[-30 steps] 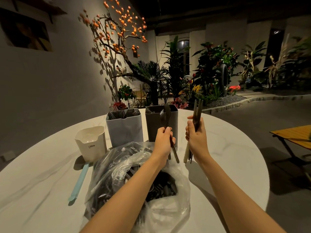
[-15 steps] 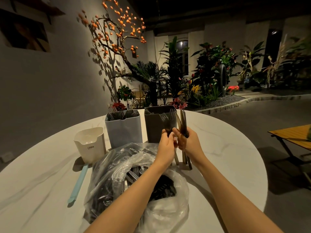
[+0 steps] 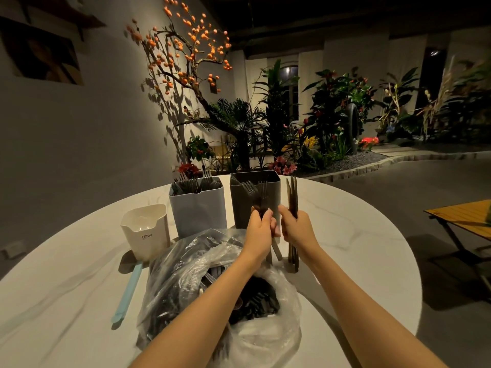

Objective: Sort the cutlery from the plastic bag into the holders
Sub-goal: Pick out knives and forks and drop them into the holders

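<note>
Head view, centre of frame. The left hand (image 3: 259, 231) is curled round a small bunch of forks (image 3: 256, 193), tines up, held in front of the dark grey holder (image 3: 265, 205). The right hand (image 3: 297, 229) is curled round a bundle of slim dark pieces (image 3: 292, 195), probably knives, though the dim light leaves their tips unclear; their lower ends hang below the fist just above the table (image 3: 358, 248).

Change: a second ago the right hand stood well apart from the left, its bundle raised higher; half a second ago the two had closed until they touched. Now they sit just beside each other, seemingly touching at the thumbs, with forks and slim pieces divided between the fists. This suggests the handful has been separated by type and is ready for dropping.

Lower centre: the plastic bag (image 3: 191, 274) lies open on the table beneath the forearms, still heavy with dark cutlery, so the task appears far from finished.

Left of centre: the pale blue holder (image 3: 198, 211) already carries forks (image 3: 194, 183), tines up; the small white holder (image 3: 146, 229) at its left looks empty. A light blue stick (image 3: 127, 296) lies on the table by the bag.

Likely next: forks go to the blue holder, the slim pieces elsewhere.
</note>
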### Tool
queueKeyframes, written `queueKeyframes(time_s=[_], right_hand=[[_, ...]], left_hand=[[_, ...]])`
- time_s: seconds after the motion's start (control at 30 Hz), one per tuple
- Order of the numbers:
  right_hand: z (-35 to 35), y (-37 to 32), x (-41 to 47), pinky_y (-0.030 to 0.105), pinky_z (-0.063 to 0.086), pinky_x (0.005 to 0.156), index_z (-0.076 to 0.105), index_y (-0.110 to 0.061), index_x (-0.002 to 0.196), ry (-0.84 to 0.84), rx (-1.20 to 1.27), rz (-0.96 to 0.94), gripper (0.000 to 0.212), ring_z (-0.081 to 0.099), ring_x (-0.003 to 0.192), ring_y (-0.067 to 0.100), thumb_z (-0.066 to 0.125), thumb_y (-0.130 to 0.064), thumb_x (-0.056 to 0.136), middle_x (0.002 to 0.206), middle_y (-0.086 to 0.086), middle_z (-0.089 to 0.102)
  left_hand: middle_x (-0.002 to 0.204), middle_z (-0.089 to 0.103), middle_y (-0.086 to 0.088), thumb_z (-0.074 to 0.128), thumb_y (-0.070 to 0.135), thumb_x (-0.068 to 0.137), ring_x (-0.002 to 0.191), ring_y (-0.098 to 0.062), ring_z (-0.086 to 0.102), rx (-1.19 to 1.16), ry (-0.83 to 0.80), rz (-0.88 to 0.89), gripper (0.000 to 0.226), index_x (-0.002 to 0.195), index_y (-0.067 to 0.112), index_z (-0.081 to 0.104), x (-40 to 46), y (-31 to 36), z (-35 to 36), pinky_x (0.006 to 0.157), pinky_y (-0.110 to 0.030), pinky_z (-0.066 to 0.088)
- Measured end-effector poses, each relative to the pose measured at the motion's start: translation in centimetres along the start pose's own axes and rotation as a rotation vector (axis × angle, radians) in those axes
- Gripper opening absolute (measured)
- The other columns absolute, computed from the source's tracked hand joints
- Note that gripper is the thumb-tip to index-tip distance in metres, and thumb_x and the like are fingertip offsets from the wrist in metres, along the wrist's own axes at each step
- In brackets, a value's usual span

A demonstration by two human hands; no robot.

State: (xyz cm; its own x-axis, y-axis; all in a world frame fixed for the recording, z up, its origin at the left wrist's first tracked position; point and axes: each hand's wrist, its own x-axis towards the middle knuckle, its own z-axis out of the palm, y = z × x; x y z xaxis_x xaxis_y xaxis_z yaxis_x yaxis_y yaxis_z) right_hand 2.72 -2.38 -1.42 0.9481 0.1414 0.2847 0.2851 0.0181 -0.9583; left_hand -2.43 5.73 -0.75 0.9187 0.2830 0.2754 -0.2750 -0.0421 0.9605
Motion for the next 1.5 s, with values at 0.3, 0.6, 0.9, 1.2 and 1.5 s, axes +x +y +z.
queueKeyframes(time_s=[0.3, 0.6, 0.9, 1.2, 1.5], right_hand=[[1.4, -3.2, 1.3, 0.029, 0.045, 0.063, 0.045, -0.013, 0.06, 0.03, 0.072, 0.027, 0.044, 0.046, 0.054, 0.015, 0.04, -0.027, 0.102, 0.052, 0.002, 0.046], [3.2, -6.0, 3.5, 0.028, 0.039, 0.064, 0.053, -0.019, 0.055, 0.212, -0.052, -0.034, 0.05, 0.055, 0.07, 0.017, 0.036, -0.033, 0.1, 0.067, 0.001, 0.06], [4.1, -8.5, 6.2, 0.039, 0.055, 0.059, 0.06, -0.032, 0.052, 0.288, 0.206, -0.241, 0.041, 0.064, 0.067, 0.02, 0.045, -0.052, 0.084, 0.059, -0.003, 0.058], [5.0, -7.8, 7.9, 0.039, 0.056, 0.074, 0.063, -0.019, 0.062, 0.323, 0.029, -0.34, 0.041, 0.067, 0.072, 0.017, 0.053, -0.04, 0.096, 0.065, -0.001, 0.065], [4.8, -8.4, 9.3, 0.023, 0.05, 0.067, 0.063, -0.014, 0.066, 0.418, 0.091, -0.254, 0.043, 0.061, 0.068, 0.006, 0.047, -0.035, 0.099, 0.066, -0.004, 0.063]], left_hand=[[0.067, 0.052, -0.003, 0.034, 0.02, 0.105, 0.067, -0.015, 0.053, 0.051, 0.07, -0.003, 0.027, 0.086, 0.008, 0.049, 2.0, 3.0, -1.5, 0.073, -0.026, 0.052], [0.085, 0.065, -0.004, 0.031, 0.02, 0.105, 0.08, -0.006, 0.053, 0.175, 0.195, 0.033, 0.041, 0.098, -0.005, 0.063, 4.1, 5.9, -3.7, 0.08, -0.024, 0.039], [0.087, 0.057, 0.0, 0.026, 0.023, 0.106, 0.082, -0.012, 0.044, 0.139, 0.318, 0.069, 0.043, 0.086, 0.005, 0.059, 6.6, 7.9, -5.2, 0.083, -0.03, 0.029], [0.083, 0.05, 0.001, 0.033, 0.021, 0.104, 0.084, -0.015, 0.049, 0.131, 0.302, 0.055, 0.018, 0.095, 0.013, 0.047, 8.3, 8.3, -6.3, 0.091, -0.044, 0.045], [0.078, 0.042, -0.001, 0.035, 0.021, 0.103, 0.07, -0.012, 0.04, 0.271, 0.339, 0.13, 0.028, 0.076, 0.018, 0.042, 8.9, 8.9, -6.8, 0.075, -0.035, 0.037]])
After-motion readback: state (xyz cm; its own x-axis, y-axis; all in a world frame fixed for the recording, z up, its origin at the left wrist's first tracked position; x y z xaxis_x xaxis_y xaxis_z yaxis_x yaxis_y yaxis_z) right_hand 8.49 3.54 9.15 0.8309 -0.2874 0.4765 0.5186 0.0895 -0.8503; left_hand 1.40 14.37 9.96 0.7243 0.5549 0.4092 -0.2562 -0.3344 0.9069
